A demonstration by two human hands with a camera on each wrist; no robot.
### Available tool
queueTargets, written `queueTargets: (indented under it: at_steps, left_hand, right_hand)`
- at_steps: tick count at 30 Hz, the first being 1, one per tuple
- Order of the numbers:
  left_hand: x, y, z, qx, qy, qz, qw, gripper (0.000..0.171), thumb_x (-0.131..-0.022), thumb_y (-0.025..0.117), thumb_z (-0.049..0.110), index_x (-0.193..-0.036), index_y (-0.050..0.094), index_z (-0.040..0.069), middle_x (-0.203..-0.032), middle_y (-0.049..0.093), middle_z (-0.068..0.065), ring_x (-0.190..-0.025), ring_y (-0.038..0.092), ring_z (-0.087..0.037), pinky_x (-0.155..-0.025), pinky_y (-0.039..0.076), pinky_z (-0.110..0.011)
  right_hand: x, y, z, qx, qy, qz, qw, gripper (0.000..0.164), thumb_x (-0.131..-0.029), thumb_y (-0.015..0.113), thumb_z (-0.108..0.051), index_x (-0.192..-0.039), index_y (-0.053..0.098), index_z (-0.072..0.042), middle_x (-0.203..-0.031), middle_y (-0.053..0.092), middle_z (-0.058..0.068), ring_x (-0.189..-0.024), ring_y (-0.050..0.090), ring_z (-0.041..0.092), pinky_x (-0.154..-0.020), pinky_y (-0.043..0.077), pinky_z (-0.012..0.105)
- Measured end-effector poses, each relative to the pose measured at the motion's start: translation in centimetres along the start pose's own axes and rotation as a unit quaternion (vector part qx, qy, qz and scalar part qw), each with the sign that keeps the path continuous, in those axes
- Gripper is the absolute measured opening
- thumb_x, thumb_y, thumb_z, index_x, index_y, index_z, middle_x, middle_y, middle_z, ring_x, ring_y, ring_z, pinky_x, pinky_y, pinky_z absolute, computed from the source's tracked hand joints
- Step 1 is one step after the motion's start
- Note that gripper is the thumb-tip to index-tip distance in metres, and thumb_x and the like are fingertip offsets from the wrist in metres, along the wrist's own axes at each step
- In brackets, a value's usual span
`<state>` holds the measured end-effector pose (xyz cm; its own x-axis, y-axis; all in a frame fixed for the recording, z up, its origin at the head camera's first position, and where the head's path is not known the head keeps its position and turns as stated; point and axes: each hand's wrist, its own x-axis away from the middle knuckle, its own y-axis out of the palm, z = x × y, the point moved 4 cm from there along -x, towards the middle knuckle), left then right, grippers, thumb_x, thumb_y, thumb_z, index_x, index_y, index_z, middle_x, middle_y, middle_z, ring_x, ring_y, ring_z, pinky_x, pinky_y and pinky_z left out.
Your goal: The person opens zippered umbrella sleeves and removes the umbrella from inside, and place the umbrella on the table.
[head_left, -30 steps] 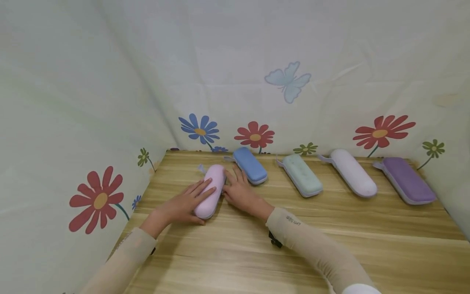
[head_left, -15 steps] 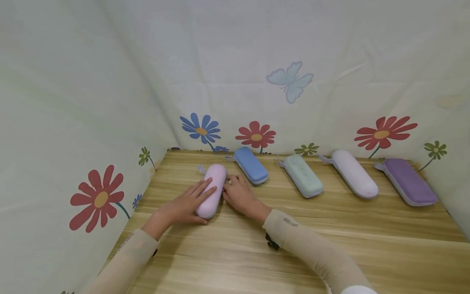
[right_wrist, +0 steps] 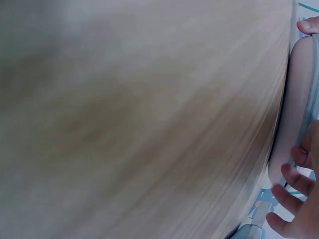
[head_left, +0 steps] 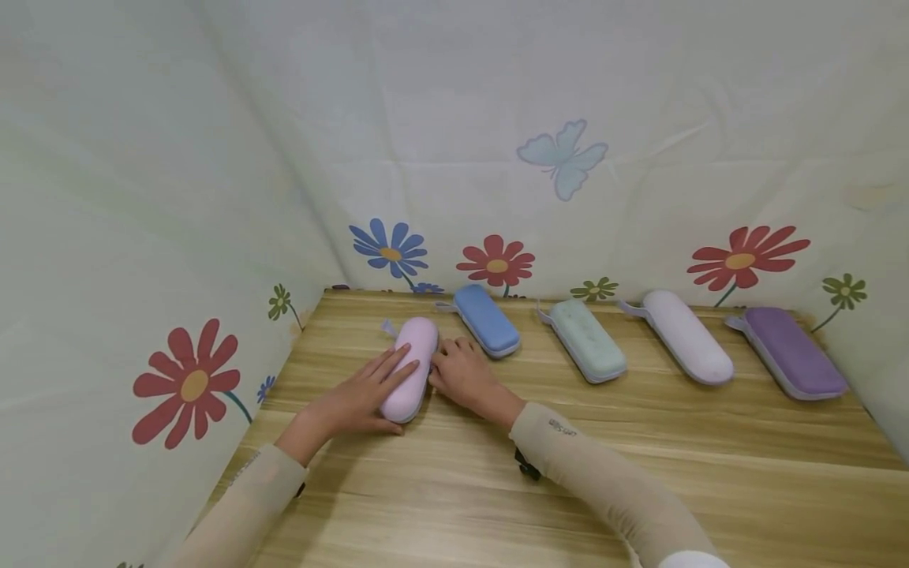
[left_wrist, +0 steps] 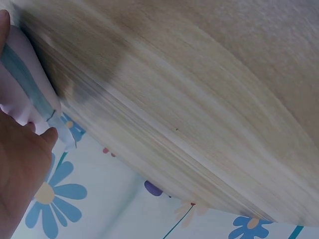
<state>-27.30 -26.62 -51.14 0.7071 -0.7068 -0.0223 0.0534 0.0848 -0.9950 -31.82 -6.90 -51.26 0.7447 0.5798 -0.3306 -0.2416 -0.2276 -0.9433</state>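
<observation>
A pink zippered glasses case lies closed on the table at the left, its small strap at the far end. My left hand holds it, fingers laid over the lid and thumb at the near end. At the case's right side, my right hand has thumb and forefinger together at the zipper seam, pinching the zipper pull, which the fingers mostly hide. In the right wrist view, that hand's other fingers curl loosely near the case's end.
To the right stand a blue case, a pale green case, a white-lilac case and a purple case, in a row along the back of the wooden table. A flower-printed curtain borders the back and sides.
My right hand's fingers have drawn in from spread to curled at the zipper side of the pink case. The left hand and the case have barely moved.
</observation>
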Motion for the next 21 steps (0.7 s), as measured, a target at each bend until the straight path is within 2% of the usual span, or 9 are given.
queueTargets:
  at_steps: [5,12,16,21]
  left_hand:
    - [0.11,-0.07,0.05,0.003,0.0,0.006,1.0,0.111,-0.085,0.075,0.06,-0.165,0.012,0.016,-0.17,0.002,-0.016,-0.155,0.012,-0.037,-0.121,0.024,-0.053]
    - [0.11,0.12,-0.04,0.004,-0.004,0.012,0.9999,0.112,-0.084,0.075,0.062,-0.165,0.013,0.017,-0.17,0.003,-0.015,-0.155,0.014,-0.037,-0.12,0.026,-0.053]
    - [-0.03,0.36,-0.12,0.005,-0.008,0.01,0.9999,0.111,-0.084,0.074,0.063,-0.165,0.011,0.019,-0.171,0.001,-0.014,-0.155,0.012,-0.036,-0.12,0.026,-0.052]
    - [-0.09,0.38,0.15,-0.009,-0.015,0.015,0.9997,0.112,-0.084,0.074,0.064,-0.165,0.012,0.017,-0.17,0.003,-0.016,-0.154,0.015,-0.039,-0.12,0.026,-0.052]
  right_hand:
    - [-0.33,0.1,-0.13,0.028,-0.014,-0.014,0.999,0.023,-0.103,0.056,-0.033,-0.104,0.074,-0.017,-0.104,0.07,0.002,-0.104,0.064,0.027,-0.1,0.049,0.049]
    - [-0.09,0.05,0.31,0.085,-0.058,-0.002,0.995,0.025,-0.104,0.058,-0.035,-0.112,0.075,-0.018,-0.124,0.066,0.004,-0.124,0.055,0.031,-0.108,0.042,0.055]
    - [0.33,-0.19,0.46,0.082,-0.07,0.014,0.994,0.026,-0.103,0.062,-0.032,-0.114,0.075,-0.013,-0.139,0.059,0.013,-0.133,0.049,0.042,-0.109,0.039,0.06]
    - [0.58,-0.38,0.3,0.082,-0.081,0.043,0.992,0.022,-0.101,0.064,-0.031,-0.108,0.075,-0.014,-0.142,0.057,0.017,-0.132,0.05,0.046,-0.106,0.042,0.062]
